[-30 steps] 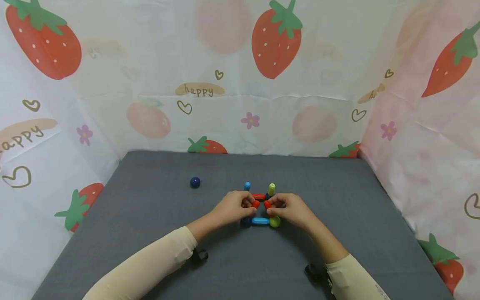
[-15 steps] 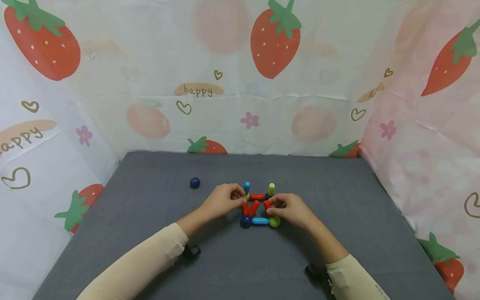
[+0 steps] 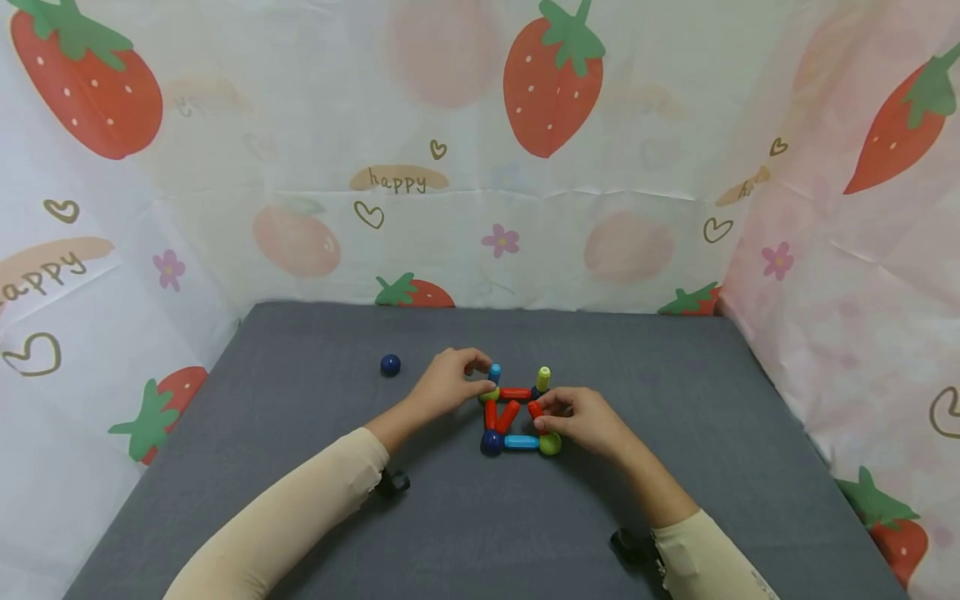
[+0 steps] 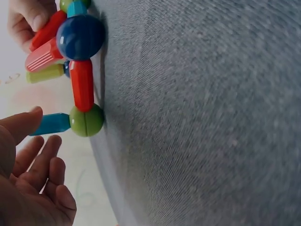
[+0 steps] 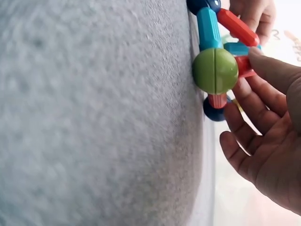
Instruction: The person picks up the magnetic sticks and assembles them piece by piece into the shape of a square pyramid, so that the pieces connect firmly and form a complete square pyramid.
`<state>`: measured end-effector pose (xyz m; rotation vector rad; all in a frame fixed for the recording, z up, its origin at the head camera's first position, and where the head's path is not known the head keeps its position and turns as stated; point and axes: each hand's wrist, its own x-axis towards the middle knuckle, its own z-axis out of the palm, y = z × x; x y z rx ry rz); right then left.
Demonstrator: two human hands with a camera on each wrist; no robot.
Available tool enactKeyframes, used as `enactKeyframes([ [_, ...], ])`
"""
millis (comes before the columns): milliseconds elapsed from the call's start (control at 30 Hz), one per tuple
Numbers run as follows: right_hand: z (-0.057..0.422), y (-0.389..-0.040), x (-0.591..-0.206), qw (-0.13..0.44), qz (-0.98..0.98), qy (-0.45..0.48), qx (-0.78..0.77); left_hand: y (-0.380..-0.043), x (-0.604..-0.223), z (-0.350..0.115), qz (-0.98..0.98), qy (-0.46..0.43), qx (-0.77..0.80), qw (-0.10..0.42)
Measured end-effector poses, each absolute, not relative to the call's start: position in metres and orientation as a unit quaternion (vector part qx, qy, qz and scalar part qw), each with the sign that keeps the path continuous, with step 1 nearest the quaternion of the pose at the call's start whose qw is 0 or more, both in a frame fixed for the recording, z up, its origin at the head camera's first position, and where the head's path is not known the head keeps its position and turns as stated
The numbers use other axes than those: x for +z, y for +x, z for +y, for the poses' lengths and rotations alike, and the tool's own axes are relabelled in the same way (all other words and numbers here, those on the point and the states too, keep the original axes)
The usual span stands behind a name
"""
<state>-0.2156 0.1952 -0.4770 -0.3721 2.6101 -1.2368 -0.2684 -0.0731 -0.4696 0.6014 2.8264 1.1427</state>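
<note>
A square frame of magnetic rods and balls lies on the grey cloth. My left hand (image 3: pixel 448 382) is at its back left corner, thumb and fingers around the upright blue rod (image 4: pixel 52 124), which stands on a green ball (image 4: pixel 86 120). My right hand (image 3: pixel 583 414) pinches a red rod (image 3: pixel 536 411) that rises from the front right green ball (image 5: pixel 215 71). Another red rod (image 3: pixel 507 416) leans up from the front left dark blue ball (image 3: pixel 492 442), untouched. A blue rod (image 3: pixel 521 442) joins the two front balls. At the back right stands a yellow-green rod (image 3: pixel 543 379).
A loose dark blue ball (image 3: pixel 390 365) sits on the cloth left of the frame. Behind the grey table (image 3: pixel 315 350) hangs a strawberry-print curtain (image 3: pixel 465 250), which also runs along both sides.
My left hand has let go of the leaning red rod at the front left and moved back to the upright blue rod. The right hand stays on its red rod.
</note>
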Motion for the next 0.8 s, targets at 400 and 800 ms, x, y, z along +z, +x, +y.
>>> enactKeyframes([
  [400,0.209,-0.235,-0.46,0.027,0.917,-0.095,-0.388,-0.271,-0.473,-0.067,0.909,0.189,0.37,0.023],
  [800,0.201,-0.253,-0.469,0.03,0.912,-0.106,-0.396,-0.272,-0.474,-0.06,0.915,0.223,0.336,0.021],
])
